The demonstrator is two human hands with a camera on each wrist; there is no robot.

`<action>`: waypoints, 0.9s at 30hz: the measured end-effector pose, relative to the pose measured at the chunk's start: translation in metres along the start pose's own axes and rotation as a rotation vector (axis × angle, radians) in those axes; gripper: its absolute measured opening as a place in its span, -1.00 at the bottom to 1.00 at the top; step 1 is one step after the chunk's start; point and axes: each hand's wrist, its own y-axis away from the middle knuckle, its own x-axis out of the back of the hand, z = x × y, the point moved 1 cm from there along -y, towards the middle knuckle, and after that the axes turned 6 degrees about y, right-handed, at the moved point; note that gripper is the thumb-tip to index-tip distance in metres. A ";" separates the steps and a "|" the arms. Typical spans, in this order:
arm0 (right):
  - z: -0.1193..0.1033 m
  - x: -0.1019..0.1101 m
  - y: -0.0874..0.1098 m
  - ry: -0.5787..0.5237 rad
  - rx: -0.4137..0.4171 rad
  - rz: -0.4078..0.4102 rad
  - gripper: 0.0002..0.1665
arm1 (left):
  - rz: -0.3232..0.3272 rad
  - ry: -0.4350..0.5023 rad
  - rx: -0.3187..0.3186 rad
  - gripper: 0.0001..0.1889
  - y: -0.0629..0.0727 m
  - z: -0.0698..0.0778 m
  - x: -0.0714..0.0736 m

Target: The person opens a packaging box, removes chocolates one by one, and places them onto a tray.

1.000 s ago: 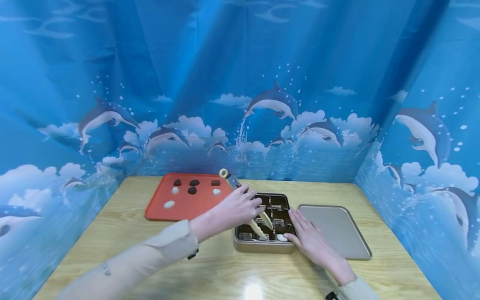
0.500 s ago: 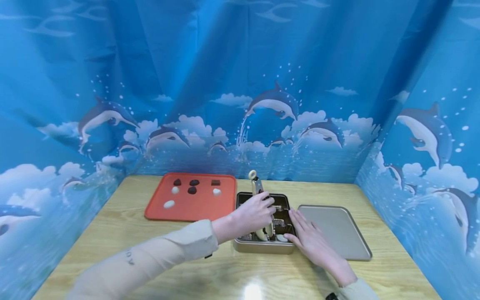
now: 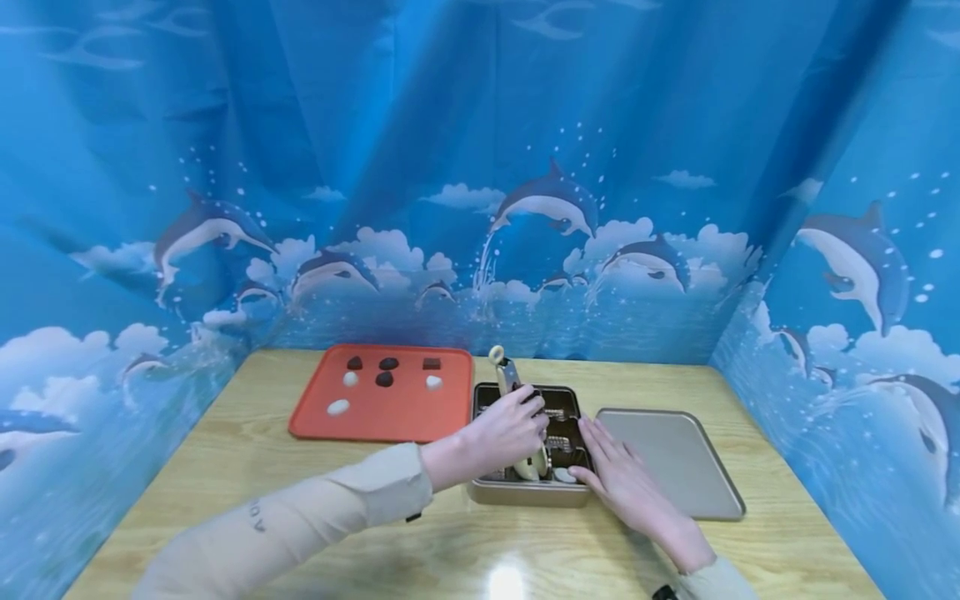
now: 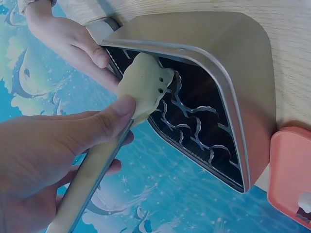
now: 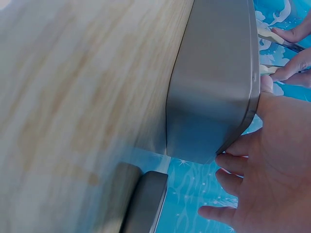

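Note:
My left hand point(image 3: 506, 429) grips a pair of tongs point(image 4: 143, 87) with cream tips and a metal body ending in a ring. The tips reach into the front of a divided metal tin point(image 3: 525, 495); whatever lies between them is hidden. In the left wrist view, thumb and fingers pinch the tongs from both sides. A white oval candy point(image 3: 565, 475) sits in the tin's front right compartment. My right hand point(image 3: 622, 479) rests along the tin's right side with fingers extended, its thumb at the rim beside that candy. Clear wavy dividers point(image 4: 194, 109) part the dark inside of the tin.
A red tray point(image 3: 405, 417) left of the tin carries several brown and white candies, among them a white oval one point(image 3: 338, 407). To the right, a flat metal lid point(image 3: 671, 462) lies on the wood table point(image 3: 420, 542). A dolphin-printed curtain point(image 3: 420, 167) stands behind.
My left hand has shifted right with the tongs, which now stand more upright with their tips closer together. During the last half second it has barely moved. The right hand stays in place.

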 end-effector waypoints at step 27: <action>0.000 0.001 0.001 -0.012 0.004 0.004 -0.12 | 0.196 0.109 0.079 -0.71 0.043 -0.034 -0.002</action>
